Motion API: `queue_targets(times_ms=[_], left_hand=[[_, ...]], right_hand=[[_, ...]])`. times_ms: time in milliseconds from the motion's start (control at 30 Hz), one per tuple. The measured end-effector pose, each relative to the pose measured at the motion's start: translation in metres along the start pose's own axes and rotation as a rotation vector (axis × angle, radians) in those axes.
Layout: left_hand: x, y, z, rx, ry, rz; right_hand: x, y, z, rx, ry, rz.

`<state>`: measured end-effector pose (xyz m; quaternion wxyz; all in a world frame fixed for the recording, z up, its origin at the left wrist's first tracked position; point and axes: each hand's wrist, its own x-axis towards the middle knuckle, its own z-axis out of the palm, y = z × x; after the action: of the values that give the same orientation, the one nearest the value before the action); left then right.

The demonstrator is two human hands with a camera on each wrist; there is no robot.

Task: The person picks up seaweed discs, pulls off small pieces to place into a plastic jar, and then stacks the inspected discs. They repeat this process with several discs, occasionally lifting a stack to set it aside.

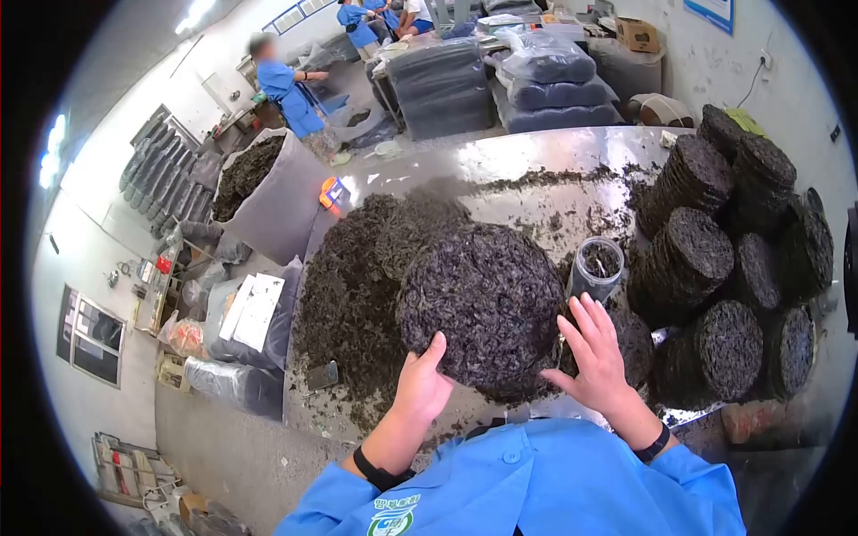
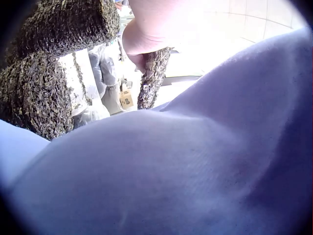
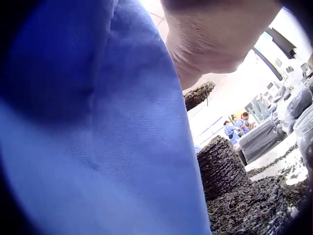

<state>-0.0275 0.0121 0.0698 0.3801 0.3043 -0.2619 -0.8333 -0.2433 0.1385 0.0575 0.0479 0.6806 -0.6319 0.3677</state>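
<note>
A round, dark cake of dried seaweed (image 1: 483, 304) is held up over the table with its broad face toward the head camera. My left hand (image 1: 424, 386) grips its lower left edge, thumb on the face and fingers hidden behind. In the left wrist view the cake (image 2: 155, 78) shows edge-on below the hand. Beside the lower right rim, my right hand (image 1: 594, 357) has its fingers spread and nothing gripped. Just beyond those fingertips stands a clear jar (image 1: 597, 263) with dark scraps inside. More cakes lie beneath the held one, mostly covered by it.
Loose seaweed (image 1: 349, 295) is heaped on the metal table (image 1: 536, 152) at left. Stacked cakes (image 1: 688, 259) crowd the right side. An orange tool (image 1: 332, 191) lies by the far left edge, near a large full sack (image 1: 273, 196). People in blue work in the background.
</note>
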Motion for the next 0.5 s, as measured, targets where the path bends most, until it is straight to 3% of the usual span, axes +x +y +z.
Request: queue_targets(times_ms=[67, 267, 500], left_hand=[[-0.003, -0.001, -0.003, -0.006, -0.054, 0.038], [-0.004, -0.009, 0.001, 0.009, 0.017, 0.009], [0.001, -0.029, 0.021, 0.11, -0.066, -0.113]], right_hand=[[-0.006, 0.001, 0.001, -0.036, 0.033, -0.021], [-0.018, 0.007, 0.009, -0.052, 0.055, -0.001], [-0.015, 0.02, 0.023, -0.124, 0.063, -0.105]])
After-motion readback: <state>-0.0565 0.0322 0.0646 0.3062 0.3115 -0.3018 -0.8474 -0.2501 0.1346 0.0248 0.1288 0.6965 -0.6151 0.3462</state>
